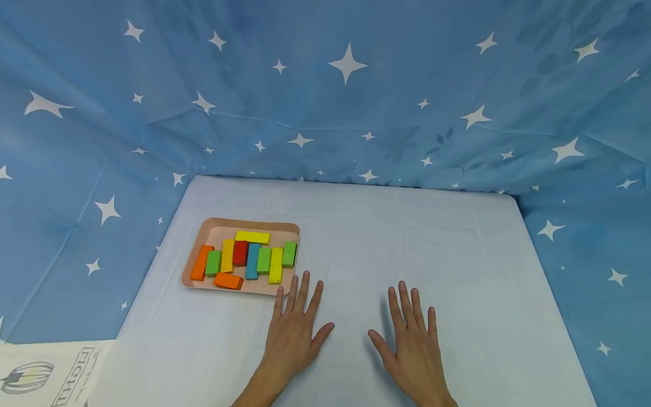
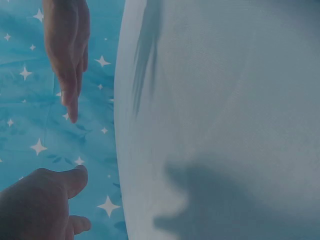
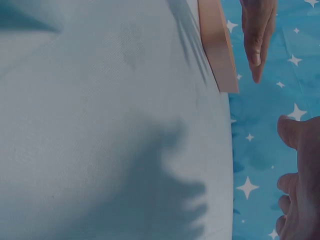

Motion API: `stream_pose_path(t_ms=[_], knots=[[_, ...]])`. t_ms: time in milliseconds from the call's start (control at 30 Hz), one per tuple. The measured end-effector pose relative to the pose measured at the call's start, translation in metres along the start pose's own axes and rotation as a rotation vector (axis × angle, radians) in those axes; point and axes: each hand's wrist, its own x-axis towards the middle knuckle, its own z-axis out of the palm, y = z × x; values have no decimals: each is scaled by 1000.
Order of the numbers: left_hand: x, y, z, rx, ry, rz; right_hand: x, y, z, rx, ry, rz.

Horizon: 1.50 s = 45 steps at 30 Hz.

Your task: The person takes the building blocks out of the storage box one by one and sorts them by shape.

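Note:
On the left of the table sits a pinkish-beige tray (image 1: 292, 227) of coloured blocks. Among them are a red block (image 1: 241, 253), a blue block (image 1: 252, 262), a long yellow block (image 1: 252, 237) along the far side and an orange block (image 1: 228, 281) at the near side. My left hand (image 1: 291, 342), palm down with fingers spread, is nearest the tray's near right corner and holds nothing. Further right, my right hand (image 1: 413, 356) is also spread and holds nothing. Shadows in both wrist views show the hands raised above the cloth.
A white cloth covers the table (image 1: 483, 271). Behind and beside it hangs a blue curtain (image 1: 402, 90) with white stars. Pale printed fabric (image 1: 56, 373) lies at the lower left. In the right wrist view the tray's side (image 3: 220, 55) stands near the table edge.

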Motion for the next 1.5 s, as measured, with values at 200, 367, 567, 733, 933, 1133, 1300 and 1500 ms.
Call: stream_pose_path(t_ms=[200,367,567,733,933,1133,1300,1500], knots=[[-4,-5,-1,-11,-2,-13,3,-4,3,10,3,-23],[-5,-9,-2,-16,13,-15,6,-6,4,17,-12,-35],[0,-13,-2,-19,38,2,10,-4,3,9,-4,-45],[4,-20,-4,-8,46,-4,13,-5,5,18,-6,-53],[10,-33,-8,-10,77,-15,18,-6,8,17,-13,-54],[23,-51,-11,-54,113,-20,25,-3,11,27,-15,-53],[36,-73,-16,-77,120,-36,35,-5,15,71,-30,-66],[49,-125,-22,-233,104,-104,61,-22,27,129,-64,-136]])
